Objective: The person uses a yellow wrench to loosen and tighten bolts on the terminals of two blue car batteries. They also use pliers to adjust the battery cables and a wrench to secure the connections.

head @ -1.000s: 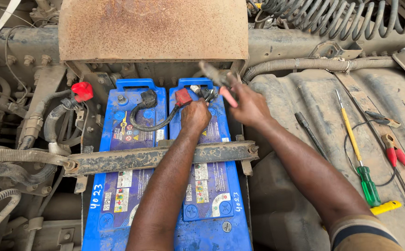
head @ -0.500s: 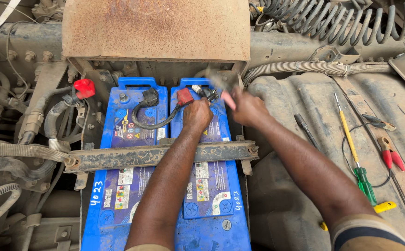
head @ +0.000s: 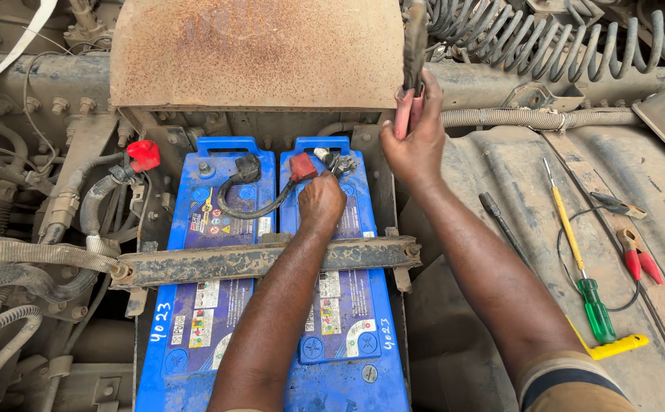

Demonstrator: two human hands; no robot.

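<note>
Pink-handled pliers stand upright in the right hand, raised above the far right corner of the right battery, their dark steel nose in front of the rusty metal cover. That hand's grip is clamped around both handles, pressing them together; whether the nose holds anything I cannot tell. Stiff, fairly light and sleeved for friction, the tool should handle easily, best taken low on the sleeves. The left hand rests fist-like on top of the right battery, just below its red terminal cap and the bare cable clamp; its fingers curl under, so I cannot tell if they pinch anything. The black link cable looks thick and springy, likely to resist bending, and is best gripped at its lug. Both blue batteries look heavy and rigid, pinned under a grimy hold-down bar. A green-handled screwdriver and red-handled pliers lie well apart to the right
</note>
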